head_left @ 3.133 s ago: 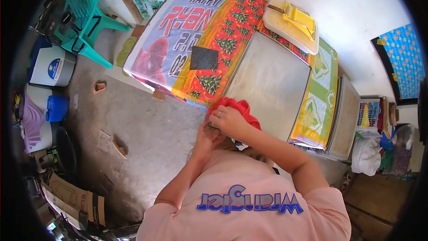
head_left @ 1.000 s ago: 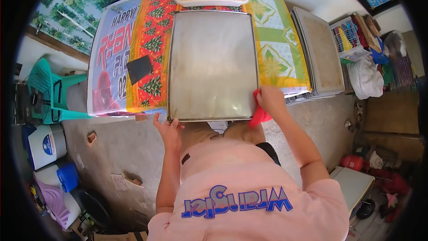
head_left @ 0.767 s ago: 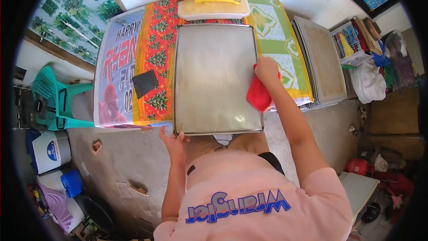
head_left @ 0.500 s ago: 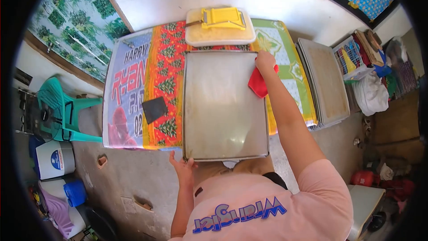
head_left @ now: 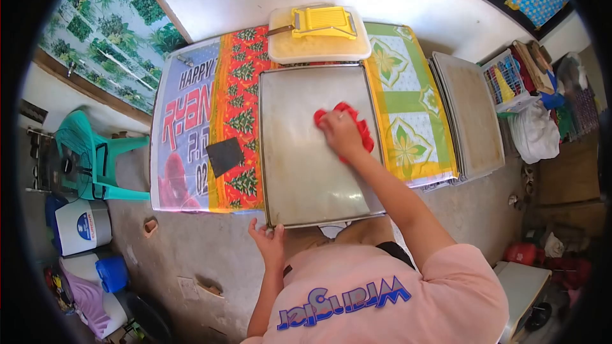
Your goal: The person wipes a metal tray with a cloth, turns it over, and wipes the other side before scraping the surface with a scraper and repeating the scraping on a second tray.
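A large metal baking tray (head_left: 306, 172) lies on the covered table, its near edge reaching past the table front toward my body. At its near left corner is my left hand (head_left: 271, 245), thumb and fingers holding the corner. My right hand (head_left: 341, 132) grips a bunched red cloth (head_left: 364, 132) and presses it on the tray's surface, right of the middle. Left of the tray, a dark square piece (head_left: 225, 157) lies flat on the table cover.
Behind the tray stands a lidded plastic container (head_left: 319, 51) with a yellow slicer (head_left: 325, 22) on top. More trays (head_left: 472, 114) are stacked right of the table (head_left: 185, 197). A green chair (head_left: 105, 153) is at left, and a white bag (head_left: 534, 134) at right.
My right hand has brought the red cloth from the tray's far right corner inward and nearer to me. My left hand stays at the near left corner.
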Demonstrator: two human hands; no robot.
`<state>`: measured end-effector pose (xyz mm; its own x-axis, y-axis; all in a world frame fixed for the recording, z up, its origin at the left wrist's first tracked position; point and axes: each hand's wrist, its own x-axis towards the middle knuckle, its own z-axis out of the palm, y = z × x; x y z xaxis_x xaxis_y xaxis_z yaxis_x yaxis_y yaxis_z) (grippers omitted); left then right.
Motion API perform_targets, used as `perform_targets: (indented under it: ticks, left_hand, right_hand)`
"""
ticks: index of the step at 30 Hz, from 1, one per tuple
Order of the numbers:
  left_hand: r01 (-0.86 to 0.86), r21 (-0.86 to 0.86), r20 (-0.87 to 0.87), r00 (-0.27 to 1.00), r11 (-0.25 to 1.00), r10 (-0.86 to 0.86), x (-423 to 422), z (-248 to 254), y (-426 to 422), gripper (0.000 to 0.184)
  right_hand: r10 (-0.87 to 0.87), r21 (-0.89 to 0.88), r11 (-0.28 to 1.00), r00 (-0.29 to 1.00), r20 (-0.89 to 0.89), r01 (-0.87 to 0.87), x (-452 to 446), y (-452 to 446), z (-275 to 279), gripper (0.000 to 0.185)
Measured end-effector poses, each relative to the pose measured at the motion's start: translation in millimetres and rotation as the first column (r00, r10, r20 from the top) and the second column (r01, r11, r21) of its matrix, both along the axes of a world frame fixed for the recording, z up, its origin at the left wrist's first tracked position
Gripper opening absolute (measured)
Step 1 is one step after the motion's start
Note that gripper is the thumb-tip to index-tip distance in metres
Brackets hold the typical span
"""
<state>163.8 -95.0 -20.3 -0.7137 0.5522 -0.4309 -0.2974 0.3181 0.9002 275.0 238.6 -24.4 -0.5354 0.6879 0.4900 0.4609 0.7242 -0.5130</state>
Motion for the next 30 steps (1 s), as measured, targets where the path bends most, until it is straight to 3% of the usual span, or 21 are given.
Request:
perform_targets:
  ticks: [2, 5, 7, 8, 9, 11, 13, 14, 18, 19, 23, 26, 30]
  left_hand:
    - [0.027, -0.096, -0.353, 0.934, 0.995, -0.060, 0.2, -2.3, -0.1, 0.073]
    - [0.048, -0.198, -0.815, 0.547, 0.979, -0.192, -2.4, 7.7, 0.7, 0.066]
    - [0.076, -0.104, -0.870, 0.476, 0.992, -0.127, 2.6, 22.6, 7.0, 0.056]
    - [0.095, -0.057, -0.894, 0.438, 0.994, -0.093, 4.1, 27.6, 8.8, 0.051]
    - [0.176, -0.059, -0.903, 0.409, 0.983, -0.128, 2.6, 25.9, 8.8, 0.046]
    - [0.325, -0.069, -0.920, 0.345, 0.943, -0.186, -2.2, 20.2, 6.9, 0.037]
    - [0.445, -0.102, -0.930, 0.275, 0.890, -0.244, 7.5, 26.0, 7.9, 0.032]
    - [0.499, -0.123, -0.933, 0.237, 0.858, -0.272, 10.8, 28.4, 7.2, 0.030]
    - [0.365, -0.214, -0.939, 0.177, 0.906, -0.294, -14.6, 14.4, 15.0, 0.031]
    - [0.304, -0.230, -0.938, 0.185, 0.924, -0.294, -33.5, 12.0, 26.3, 0.031]
    - [0.082, -0.328, -0.944, 0.008, 0.941, -0.330, -102.6, 11.8, 80.5, 0.044]
    - [-0.068, -0.430, -0.903, 0.039, 0.900, -0.428, -122.0, 18.9, 116.6, 0.061]
    - [-0.141, -0.657, -0.743, 0.289, 0.741, -0.603, -144.2, 27.4, 158.6, 0.082]
  right_hand:
    - [0.120, -0.029, 0.992, 0.993, -0.023, -0.120, -1.4, -52.5, 3.1, 0.009]
    - [0.366, -0.026, 0.930, 0.930, -0.018, -0.367, 2.0, -114.1, 2.4, 0.011]
    - [0.546, -0.004, 0.837, 0.837, -0.025, -0.547, 11.1, -148.2, 10.5, 0.009]
    - [0.600, -0.127, 0.793, 0.800, -0.008, -0.596, 18.8, -164.9, 18.0, 0.010]
    - [0.653, -0.138, 0.744, 0.755, -0.056, -0.654, 24.6, -177.8, 18.0, 0.009]
    - [0.642, -0.254, 0.738, 0.767, -0.026, -0.626, 43.6, -185.3, 20.7, 0.007]
    - [0.474, -0.308, 0.835, 0.880, -0.023, -0.457, 58.3, -167.2, 28.0, 0.007]
    - [0.386, -0.256, 0.880, 0.917, -0.103, -0.399, 65.7, -154.7, 31.3, 0.008]
    - [-0.054, -0.118, 0.992, 0.996, -0.075, 0.044, 97.6, -117.7, 43.5, 0.013]
    - [-0.104, -0.092, 0.991, 0.994, -0.025, 0.102, 104.3, -113.7, 40.3, 0.014]
    - [-0.237, -0.043, 0.969, 0.966, 0.107, 0.243, 113.2, -111.7, 20.7, 0.018]
    - [-0.248, -0.045, 0.966, 0.963, 0.104, 0.254, 111.2, -113.1, 21.2, 0.019]
    - [-0.256, -0.045, 0.965, 0.963, 0.087, 0.260, 112.8, -113.9, 21.2, 0.019]
